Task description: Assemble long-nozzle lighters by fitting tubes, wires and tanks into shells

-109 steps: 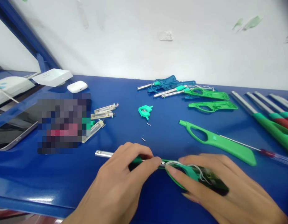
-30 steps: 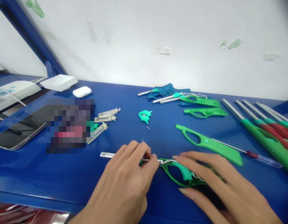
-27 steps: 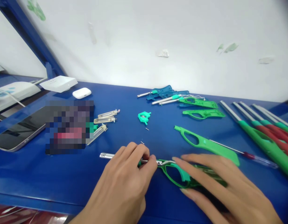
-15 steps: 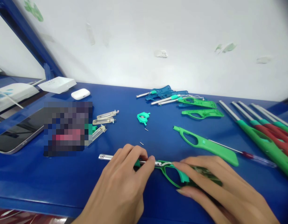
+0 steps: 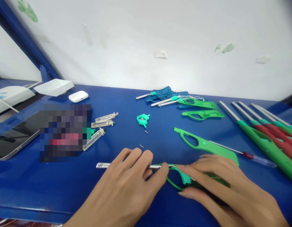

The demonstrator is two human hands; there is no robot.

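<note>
A green lighter half-shell [image 5: 177, 178] with a teal trigger and a silver metal nozzle tube [image 5: 103, 165] lies on the blue table [image 5: 65, 186] near its front edge. My left hand [image 5: 127, 186] pinches the tube where it joins the shell, thumb and fingers closed on it. Fingers stretched out, my right hand [image 5: 221, 186] presses flat on the rear of the shell and hides it. A loose green cover shell [image 5: 207, 145] lies just beyond my right hand.
A red-handled screwdriver [image 5: 252, 156] lies right of the cover. Finished green and red lighters [image 5: 266, 138] sit far right, more shells [image 5: 195, 107] at the back, a teal trigger part [image 5: 142, 119] mid-table, metal igniters [image 5: 102, 123], an earbud case [image 5: 78, 96], a tablet [image 5: 8, 142] left.
My left thumb and fingers have slid right along the tube to the shell's front. My right hand has drawn slightly closer over the shell. The view has shifted a little.
</note>
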